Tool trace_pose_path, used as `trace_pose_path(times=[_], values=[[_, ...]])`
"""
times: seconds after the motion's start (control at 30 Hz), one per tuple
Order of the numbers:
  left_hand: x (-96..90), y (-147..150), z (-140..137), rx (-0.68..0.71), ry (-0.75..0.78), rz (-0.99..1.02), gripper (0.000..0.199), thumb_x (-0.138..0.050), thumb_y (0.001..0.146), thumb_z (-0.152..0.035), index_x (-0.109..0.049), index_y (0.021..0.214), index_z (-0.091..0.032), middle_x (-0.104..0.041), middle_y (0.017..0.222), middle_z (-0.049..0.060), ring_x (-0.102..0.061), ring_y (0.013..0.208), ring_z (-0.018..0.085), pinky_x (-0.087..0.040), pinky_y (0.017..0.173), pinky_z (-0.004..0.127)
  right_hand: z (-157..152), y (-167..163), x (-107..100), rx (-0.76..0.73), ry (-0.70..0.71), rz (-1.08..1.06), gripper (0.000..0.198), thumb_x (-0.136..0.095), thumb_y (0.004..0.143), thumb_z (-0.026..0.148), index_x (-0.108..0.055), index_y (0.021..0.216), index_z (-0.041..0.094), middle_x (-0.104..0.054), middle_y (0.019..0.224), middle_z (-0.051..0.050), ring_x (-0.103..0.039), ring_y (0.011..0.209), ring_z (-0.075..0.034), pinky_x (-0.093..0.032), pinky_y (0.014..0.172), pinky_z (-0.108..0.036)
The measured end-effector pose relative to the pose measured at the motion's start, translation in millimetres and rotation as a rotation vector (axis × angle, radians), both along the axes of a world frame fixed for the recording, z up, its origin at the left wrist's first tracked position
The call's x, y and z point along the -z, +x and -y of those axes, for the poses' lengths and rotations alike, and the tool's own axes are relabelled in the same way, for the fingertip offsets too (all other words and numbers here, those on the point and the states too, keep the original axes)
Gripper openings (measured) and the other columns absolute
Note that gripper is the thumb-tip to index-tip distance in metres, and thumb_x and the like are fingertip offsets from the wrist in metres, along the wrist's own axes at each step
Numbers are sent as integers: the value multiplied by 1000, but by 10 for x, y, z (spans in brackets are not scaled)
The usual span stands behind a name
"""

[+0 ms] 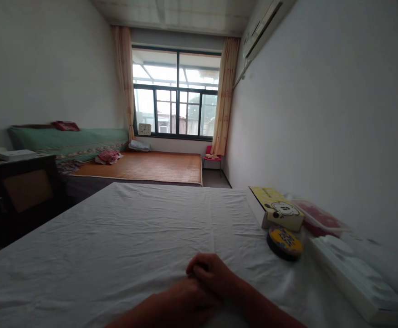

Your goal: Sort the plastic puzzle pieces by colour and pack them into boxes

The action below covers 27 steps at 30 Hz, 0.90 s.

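Both my hands rest together near the front of a table covered with a white cloth. My right hand lies across my left hand, its fingers curled in, with no object visible in it. Beneath it, my left hand shows mainly its back; its fingers are hidden, so I cannot tell how they are held. To the right of the hands sits a round tin with a yellow, patterned lid and a dark side. Touching or close behind it is a yellow and white box with a cartoon face.
Along the right wall are a clear plastic container with something red inside and a long white item, blurred. Beyond the table is a bed with an orange mat. A dark cabinet stands left, a pink chair below the window.
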<state>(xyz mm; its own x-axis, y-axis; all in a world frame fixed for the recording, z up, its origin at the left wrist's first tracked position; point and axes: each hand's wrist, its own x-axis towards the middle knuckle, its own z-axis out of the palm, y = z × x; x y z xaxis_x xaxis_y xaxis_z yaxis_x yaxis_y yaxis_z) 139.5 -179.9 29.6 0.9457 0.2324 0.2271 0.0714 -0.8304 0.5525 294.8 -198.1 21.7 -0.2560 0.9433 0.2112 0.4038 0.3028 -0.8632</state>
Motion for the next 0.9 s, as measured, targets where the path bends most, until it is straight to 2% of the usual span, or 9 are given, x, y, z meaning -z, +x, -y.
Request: trace_pose_path(times=[0.1, 0.2, 0.37, 0.6, 0.67, 0.8, 0.87, 0.9], values=[[-16, 7, -16, 63, 73, -21, 33, -50, 79, -10, -69, 100, -27, -71, 87, -1, -63, 78, 17, -45, 75, 23, -25, 11, 29, -5, 3, -51, 25, -46, 81, 18, -71, 88, 16, -71, 85, -2, -63, 81, -14, -47, 74, -24], [16, 34, -33, 42, 95, -10, 32, -48, 81, -9, -69, 99, -25, -71, 89, 0, -64, 83, 17, -45, 78, 23, -28, 6, 6, -11, 3, -62, 25, -47, 84, 23, -71, 88, 15, -71, 85, -2, -63, 81, -14, -47, 74, -25], [-15, 21, -59, 49, 117, 16, 30, -48, 82, -9, -69, 96, -24, -71, 92, 2, -64, 89, 16, -44, 83, 23, -50, 16, -2, -1, -13, -17, 38, -42, 91, 39, -71, 88, 15, -70, 83, -2, -62, 79, -14, -47, 73, -24], [5, 0, -68, 3, 170, -27, 26, -52, 78, -9, -68, 91, -25, -69, 88, 1, -64, 84, 16, -47, 78, 25, -114, 47, 116, -9, -2, -25, 45, -38, 92, 44, -72, 90, 15, -70, 82, -3, -61, 77, -14, -47, 72, -24], [-66, 8, -59, -1, 171, -56, 26, -51, 77, -8, -68, 89, -25, -69, 88, 1, -64, 84, 16, -47, 79, 26, -105, 31, 114, 6, 15, -8, 43, -38, 92, 42, -72, 90, 16, -70, 82, -2, -62, 78, -14, -47, 72, -24], [-380, -58, 52, 78, 139, -58, 25, -52, 80, -8, -66, 91, -26, -69, 90, 0, -64, 84, 16, -49, 79, 25, -19, 116, 35, 28, 36, 103, 30, -44, 89, 32, -71, 92, 20, -71, 84, 0, -62, 77, -13, -48, 71, -23], [-489, -195, 182, 162, 77, 72, 24, -51, 86, -13, -64, 99, -28, -68, 95, 1, -63, 88, 14, -49, 80, 24, 76, 334, -40, 106, 82, 201, 24, -49, 84, 28, -70, 97, 23, -71, 89, -1, -63, 79, -15, -49, 71, -25], [-499, -295, 265, 192, 58, 184, 21, -52, 88, -16, -64, 102, -28, -68, 96, 2, -63, 87, 14, -50, 80, 23, 138, 500, -81, 191, 136, 258, 24, -52, 83, 27, -68, 100, 24, -71, 93, -2, -63, 83, -16, -50, 75, -27]])
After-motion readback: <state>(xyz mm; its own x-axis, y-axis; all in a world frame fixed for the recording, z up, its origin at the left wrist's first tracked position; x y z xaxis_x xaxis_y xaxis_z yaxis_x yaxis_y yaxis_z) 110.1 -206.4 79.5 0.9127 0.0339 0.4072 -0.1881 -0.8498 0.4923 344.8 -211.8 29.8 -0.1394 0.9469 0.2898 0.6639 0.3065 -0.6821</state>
